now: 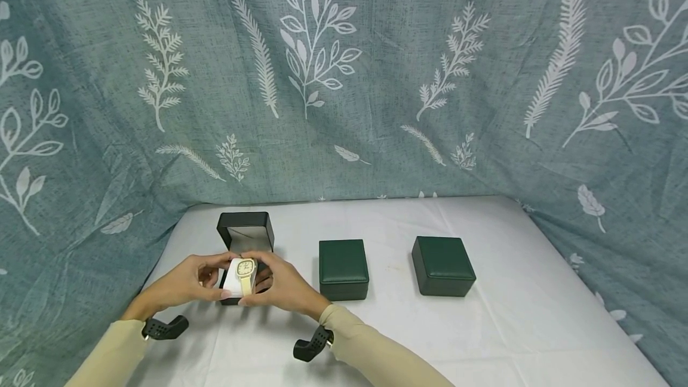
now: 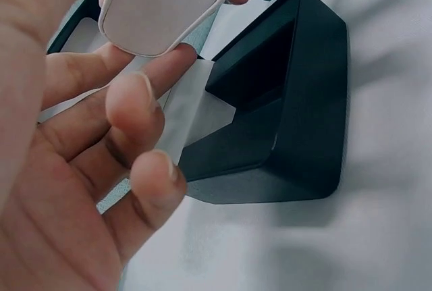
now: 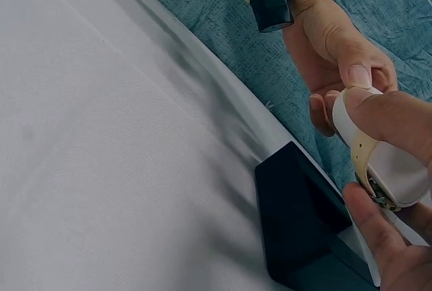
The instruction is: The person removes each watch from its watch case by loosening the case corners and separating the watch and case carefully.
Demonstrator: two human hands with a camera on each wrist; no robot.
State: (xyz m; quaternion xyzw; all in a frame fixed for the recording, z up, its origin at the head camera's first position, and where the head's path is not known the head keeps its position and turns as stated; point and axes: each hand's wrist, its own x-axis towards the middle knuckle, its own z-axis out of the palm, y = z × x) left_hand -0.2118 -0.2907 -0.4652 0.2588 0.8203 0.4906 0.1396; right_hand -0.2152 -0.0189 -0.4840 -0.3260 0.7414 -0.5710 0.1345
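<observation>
Both hands pinch a white cushion (image 1: 235, 278) wrapped by a cream watch (image 1: 246, 269): left hand (image 1: 185, 282) at its left end, right hand (image 1: 282, 287) at its right, just above the open dark box (image 1: 245, 233). Right of the right hand, two green boxes (image 1: 343, 269) (image 1: 442, 265) sit closed on the worktop (image 1: 537, 327).

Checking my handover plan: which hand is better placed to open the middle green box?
Probably the right hand: it is nearer the closed middle box. Both it and the left hand hold the watch cushion.

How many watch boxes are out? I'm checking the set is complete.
3. One open box stands at the left behind the hands; a closed green box sits mid-table; another closed box sits to its right. None appears hidden.
</observation>
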